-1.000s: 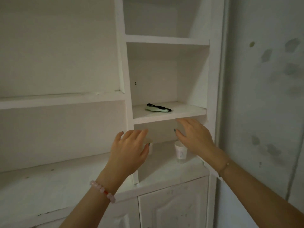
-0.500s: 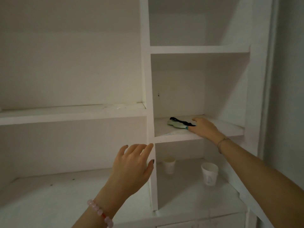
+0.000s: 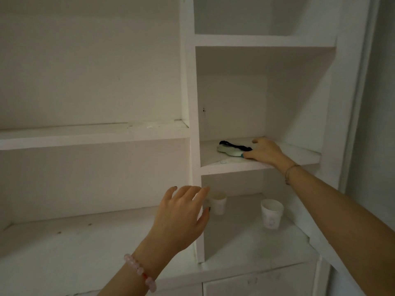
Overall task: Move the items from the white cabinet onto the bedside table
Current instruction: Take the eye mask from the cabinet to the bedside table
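A flat pale green item with a black cord (image 3: 229, 149) lies on the middle right shelf (image 3: 233, 166) of the white cabinet. My right hand (image 3: 265, 151) rests on that shelf, thumb behind and fingers in front of the item's right end, gripping it. One compartment lower stand two white paper cups, one at the left (image 3: 218, 204) and one at the right (image 3: 271, 213). My left hand (image 3: 181, 216) hovers open in front of the vertical divider (image 3: 190, 103), fingers spread, just left of the left cup and partly hiding it.
Wide bare shelves (image 3: 85, 135) fill the cabinet's left half. Cabinet doors (image 3: 256, 283) close the bottom part. A grey wall (image 3: 380, 103) runs along the right side. The bedside table is out of view.
My right hand rose from the lower compartment to the middle shelf and reached the green item. The view moved closer and shifted left; my left hand stayed open near the divider.
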Demonstrator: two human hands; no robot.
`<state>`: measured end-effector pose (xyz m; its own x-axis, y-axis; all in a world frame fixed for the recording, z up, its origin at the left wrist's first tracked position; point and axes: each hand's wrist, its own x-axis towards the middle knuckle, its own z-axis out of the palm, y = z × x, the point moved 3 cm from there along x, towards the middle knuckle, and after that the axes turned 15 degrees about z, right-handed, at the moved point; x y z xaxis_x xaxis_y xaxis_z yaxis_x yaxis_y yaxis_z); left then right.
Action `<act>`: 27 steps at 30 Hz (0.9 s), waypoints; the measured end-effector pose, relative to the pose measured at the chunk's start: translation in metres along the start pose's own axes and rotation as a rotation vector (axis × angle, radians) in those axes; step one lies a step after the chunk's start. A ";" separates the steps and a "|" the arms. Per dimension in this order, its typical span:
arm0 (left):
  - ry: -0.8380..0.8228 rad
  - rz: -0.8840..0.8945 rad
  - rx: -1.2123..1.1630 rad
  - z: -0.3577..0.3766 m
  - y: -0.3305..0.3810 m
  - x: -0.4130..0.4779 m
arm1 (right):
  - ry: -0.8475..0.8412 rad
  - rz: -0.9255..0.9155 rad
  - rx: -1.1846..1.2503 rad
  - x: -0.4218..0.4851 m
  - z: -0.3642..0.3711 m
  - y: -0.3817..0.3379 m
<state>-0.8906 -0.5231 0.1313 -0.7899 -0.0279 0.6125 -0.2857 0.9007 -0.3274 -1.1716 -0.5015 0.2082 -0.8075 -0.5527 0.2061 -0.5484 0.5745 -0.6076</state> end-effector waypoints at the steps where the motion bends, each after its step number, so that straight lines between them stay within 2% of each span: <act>1: 0.001 0.001 -0.005 0.001 0.000 0.000 | 0.009 -0.007 0.024 -0.002 -0.001 0.001; 4: 0.003 0.004 -0.016 0.005 0.002 0.000 | 0.027 -0.025 0.125 -0.008 -0.005 0.006; 10: 0.000 0.008 -0.034 0.010 0.005 -0.005 | 0.042 -0.027 0.489 -0.030 -0.012 0.028; 15: 0.029 0.014 -0.008 0.012 0.006 -0.011 | 0.038 0.140 0.826 -0.052 -0.006 0.046; 20: 0.071 0.022 0.008 0.013 0.005 -0.016 | -0.010 0.298 1.018 -0.071 0.004 0.057; 23: 0.093 0.031 0.023 0.013 0.004 -0.019 | -0.104 0.310 1.062 -0.086 0.006 0.054; 27: 0.083 0.028 0.016 0.013 0.007 -0.024 | -0.333 0.383 1.363 -0.108 0.011 0.048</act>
<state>-0.8809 -0.5222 0.1049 -0.7502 0.0343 0.6603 -0.2728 0.8936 -0.3564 -1.1083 -0.4207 0.1488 -0.6628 -0.7212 -0.2014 0.4660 -0.1868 -0.8648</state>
